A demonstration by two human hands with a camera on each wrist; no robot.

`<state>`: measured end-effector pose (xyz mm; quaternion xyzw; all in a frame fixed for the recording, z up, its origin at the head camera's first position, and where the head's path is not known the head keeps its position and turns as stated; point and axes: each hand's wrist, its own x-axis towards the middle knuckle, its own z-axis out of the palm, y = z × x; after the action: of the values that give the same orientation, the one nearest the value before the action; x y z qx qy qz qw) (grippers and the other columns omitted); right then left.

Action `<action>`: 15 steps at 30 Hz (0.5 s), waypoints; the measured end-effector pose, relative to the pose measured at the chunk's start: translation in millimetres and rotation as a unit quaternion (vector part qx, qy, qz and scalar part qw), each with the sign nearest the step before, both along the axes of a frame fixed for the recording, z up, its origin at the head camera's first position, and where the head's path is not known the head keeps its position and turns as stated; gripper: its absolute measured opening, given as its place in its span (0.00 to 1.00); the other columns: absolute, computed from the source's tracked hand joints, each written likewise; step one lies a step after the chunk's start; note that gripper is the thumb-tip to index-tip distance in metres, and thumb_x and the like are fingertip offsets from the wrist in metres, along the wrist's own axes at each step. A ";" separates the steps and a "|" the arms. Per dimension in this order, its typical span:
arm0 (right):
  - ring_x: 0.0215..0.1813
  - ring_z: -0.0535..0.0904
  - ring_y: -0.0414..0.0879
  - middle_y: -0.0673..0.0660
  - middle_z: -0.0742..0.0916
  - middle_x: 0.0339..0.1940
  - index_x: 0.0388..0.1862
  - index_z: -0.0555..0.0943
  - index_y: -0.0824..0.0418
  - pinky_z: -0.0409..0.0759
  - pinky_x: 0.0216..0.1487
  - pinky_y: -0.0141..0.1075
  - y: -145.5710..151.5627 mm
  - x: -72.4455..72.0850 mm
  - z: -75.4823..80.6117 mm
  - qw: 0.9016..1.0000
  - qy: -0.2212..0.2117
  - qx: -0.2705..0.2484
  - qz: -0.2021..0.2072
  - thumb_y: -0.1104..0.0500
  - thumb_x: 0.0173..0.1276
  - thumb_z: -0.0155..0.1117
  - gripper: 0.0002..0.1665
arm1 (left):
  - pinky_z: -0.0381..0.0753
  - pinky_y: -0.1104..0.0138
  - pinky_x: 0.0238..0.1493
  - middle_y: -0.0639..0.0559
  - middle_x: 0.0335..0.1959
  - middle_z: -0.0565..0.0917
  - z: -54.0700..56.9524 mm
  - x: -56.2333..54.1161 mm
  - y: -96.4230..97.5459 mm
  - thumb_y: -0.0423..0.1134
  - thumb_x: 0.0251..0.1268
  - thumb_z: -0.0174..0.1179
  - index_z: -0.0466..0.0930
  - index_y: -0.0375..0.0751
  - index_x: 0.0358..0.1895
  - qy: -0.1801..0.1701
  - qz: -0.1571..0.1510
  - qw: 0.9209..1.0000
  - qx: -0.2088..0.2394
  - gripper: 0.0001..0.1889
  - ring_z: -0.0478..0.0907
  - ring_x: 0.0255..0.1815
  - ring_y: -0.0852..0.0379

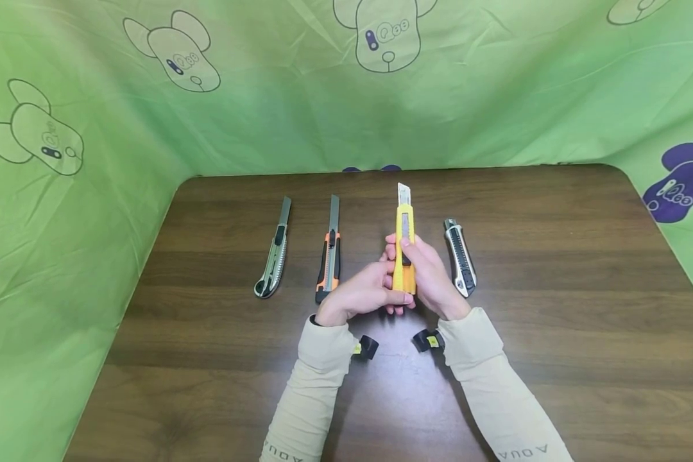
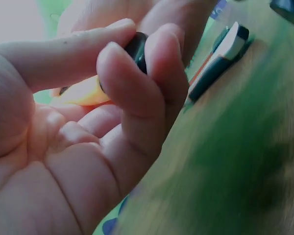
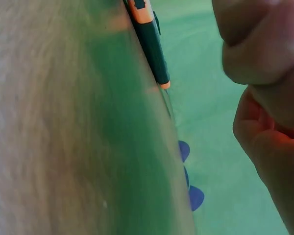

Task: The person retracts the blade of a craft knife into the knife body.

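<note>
A yellow utility knife stands out over the table in the head view, its blade showing past the far end. My left hand grips the knife's near end, thumb across the bottom. From the other side my right hand holds the body, its thumb on the dark slider. The left wrist view shows left fingers around a black part at the knife's end. An orange-and-black utility knife lies left of my hands, a silver-and-black one to the right.
Farther left on the brown wooden table lies a green-and-silver utility knife, blade out. The orange-and-black knife also has its blade out. Green cloth with cartoon heads hangs behind the table and along its sides.
</note>
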<state>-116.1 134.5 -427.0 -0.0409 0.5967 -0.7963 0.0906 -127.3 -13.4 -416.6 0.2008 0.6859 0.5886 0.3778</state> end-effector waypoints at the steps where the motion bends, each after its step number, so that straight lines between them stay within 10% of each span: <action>1: 0.40 0.82 0.41 0.49 0.82 0.35 0.56 0.69 0.66 0.80 0.47 0.29 0.3 -0.6 0.2 1.000 0.001 -0.004 -0.002 0.59 0.78 0.39 0.16 | 0.78 0.70 0.26 0.38 0.32 0.85 0.3 -0.6 0.1 0.25 0.62 0.60 0.71 0.29 0.51 0.005 0.008 1.000 -0.001 0.15 0.77 0.22 0.56; 15: 0.27 0.83 0.44 0.49 0.82 0.24 0.58 0.66 0.76 0.84 0.33 0.35 -7.8 -3.8 4.7 0.992 -0.074 0.021 -0.098 0.64 0.71 0.34 0.23 | 0.81 0.66 0.26 0.34 0.31 0.84 -0.7 1.6 6.9 0.27 0.61 0.62 0.71 0.30 0.51 0.062 0.029 0.997 -0.043 0.16 0.76 0.19 0.57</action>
<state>-119.9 126.7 -422.3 0.0787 0.6060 -0.7895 0.0572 -125.6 -6.5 -417.3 0.2004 0.7379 0.5561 0.3257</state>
